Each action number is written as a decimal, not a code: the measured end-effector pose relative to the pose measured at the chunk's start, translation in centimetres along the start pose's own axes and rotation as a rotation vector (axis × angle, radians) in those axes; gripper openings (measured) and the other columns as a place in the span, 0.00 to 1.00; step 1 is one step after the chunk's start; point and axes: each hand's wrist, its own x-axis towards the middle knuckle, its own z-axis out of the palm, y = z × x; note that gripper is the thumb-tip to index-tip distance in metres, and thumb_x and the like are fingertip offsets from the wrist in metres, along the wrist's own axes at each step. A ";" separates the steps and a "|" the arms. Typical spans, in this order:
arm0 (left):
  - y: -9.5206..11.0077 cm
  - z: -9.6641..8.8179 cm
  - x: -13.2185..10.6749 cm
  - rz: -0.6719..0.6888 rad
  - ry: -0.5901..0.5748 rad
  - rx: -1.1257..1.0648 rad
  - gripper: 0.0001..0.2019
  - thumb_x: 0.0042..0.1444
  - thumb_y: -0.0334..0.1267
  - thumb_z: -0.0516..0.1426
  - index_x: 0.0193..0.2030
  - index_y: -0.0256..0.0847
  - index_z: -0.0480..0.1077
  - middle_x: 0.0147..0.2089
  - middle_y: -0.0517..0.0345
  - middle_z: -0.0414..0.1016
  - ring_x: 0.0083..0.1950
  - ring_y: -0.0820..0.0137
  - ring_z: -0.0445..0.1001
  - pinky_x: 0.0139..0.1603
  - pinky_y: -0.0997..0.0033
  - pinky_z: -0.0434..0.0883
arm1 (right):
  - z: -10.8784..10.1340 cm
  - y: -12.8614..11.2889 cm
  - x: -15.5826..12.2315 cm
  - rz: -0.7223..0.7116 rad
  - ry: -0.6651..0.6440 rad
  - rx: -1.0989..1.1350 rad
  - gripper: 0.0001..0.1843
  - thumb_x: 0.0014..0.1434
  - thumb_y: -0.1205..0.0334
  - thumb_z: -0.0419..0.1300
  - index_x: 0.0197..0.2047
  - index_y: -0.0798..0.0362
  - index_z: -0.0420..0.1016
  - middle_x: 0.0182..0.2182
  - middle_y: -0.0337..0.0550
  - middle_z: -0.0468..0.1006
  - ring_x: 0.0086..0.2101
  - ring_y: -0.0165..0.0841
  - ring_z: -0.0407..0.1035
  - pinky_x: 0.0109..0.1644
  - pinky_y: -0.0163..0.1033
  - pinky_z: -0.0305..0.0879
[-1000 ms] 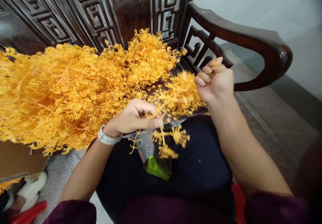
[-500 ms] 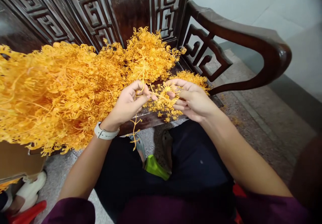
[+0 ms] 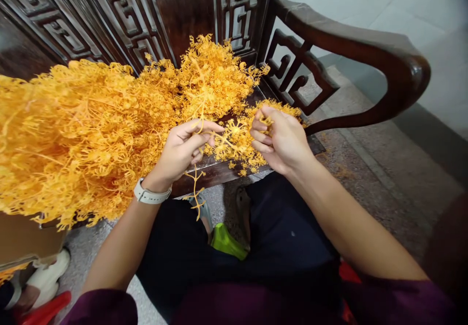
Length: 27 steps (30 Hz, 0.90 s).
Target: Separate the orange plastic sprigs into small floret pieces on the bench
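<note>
My left hand (image 3: pixel 188 144) pinches a branched orange plastic stem (image 3: pixel 197 191); part of it hangs below the fingers and part rises above them. Closed fingers on my right hand (image 3: pixel 280 137) hold a small orange plastic sprig (image 3: pixel 266 119), mostly hidden in the grip. Between and behind the hands lies a small pile of loose orange sprigs (image 3: pixel 237 144) on the dark wooden bench (image 3: pixel 204 181). To the left, a large heap of orange plastic branches (image 3: pixel 91 135) covers the seat, with a taller bunch (image 3: pixel 215 81) against the backrest.
A curved wooden armrest (image 3: pixel 351 37) bounds the right side. The carved backrest (image 3: pixel 190 18) stands behind the heap. At lower left are a cardboard box (image 3: pixel 32 237) and another person's white shoe (image 3: pixel 49 276). A bright green object (image 3: pixel 228 242) shows between my legs.
My right hand has moved slightly up and right, away from the left, and its fingers have curled tighter around a sprig. The left hand keeps its pinch on the stem.
</note>
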 end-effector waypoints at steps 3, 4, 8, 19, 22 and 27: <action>0.0 0.0 0.0 -0.003 -0.022 -0.053 0.10 0.63 0.35 0.64 0.50 0.46 0.84 0.35 0.58 0.72 0.22 0.82 0.55 0.17 0.77 0.52 | 0.2 0.1 -0.1 -0.071 -0.017 -0.045 0.30 0.62 0.36 0.69 0.30 0.48 0.59 0.23 0.30 0.52 0.19 0.23 0.41 0.16 0.34 0.37; 0.0 0.0 0.0 -0.008 -0.031 -0.057 0.11 0.64 0.36 0.65 0.52 0.46 0.84 0.35 0.58 0.72 0.22 0.82 0.55 0.17 0.77 0.52 | 0.2 0.1 -0.2 -0.072 -0.028 -0.053 0.31 0.62 0.34 0.68 0.29 0.48 0.58 0.23 0.30 0.53 0.19 0.23 0.42 0.16 0.34 0.37; 0.1 0.0 -0.1 -0.001 -0.069 -0.064 0.15 0.65 0.38 0.65 0.57 0.47 0.83 0.36 0.57 0.71 0.22 0.82 0.56 0.18 0.77 0.52 | 0.3 0.1 -0.6 -0.049 -0.054 -0.073 0.32 0.58 0.34 0.72 0.32 0.48 0.59 0.24 0.31 0.64 0.18 0.21 0.45 0.16 0.33 0.38; -0.8 0.0 0.0 0.078 -0.050 0.267 0.14 0.68 0.43 0.61 0.57 0.47 0.81 0.39 0.56 0.77 0.25 0.78 0.60 0.23 0.75 0.59 | -0.1 0.0 -1.5 0.068 -0.279 -0.173 0.22 0.55 0.45 0.78 0.34 0.52 0.75 0.17 0.25 0.53 0.17 0.20 0.40 0.18 0.32 0.35; -0.7 0.5 0.2 0.112 -0.072 0.375 0.11 0.68 0.43 0.60 0.49 0.42 0.81 0.33 0.59 0.73 0.28 0.75 0.62 0.27 0.74 0.61 | -0.2 0.4 -1.4 -0.001 -0.239 -0.211 0.16 0.56 0.50 0.77 0.36 0.51 0.79 0.17 0.27 0.55 0.16 0.21 0.43 0.19 0.33 0.37; -0.3 2.0 0.3 0.121 -0.078 0.412 0.18 0.66 0.45 0.63 0.28 0.40 0.67 0.27 0.63 0.63 0.28 0.75 0.58 0.30 0.71 0.59 | -0.3 1.0 -1.1 -0.258 -0.167 -0.401 0.13 0.60 0.51 0.74 0.33 0.50 0.80 0.23 0.36 0.69 0.22 0.27 0.57 0.23 0.35 0.49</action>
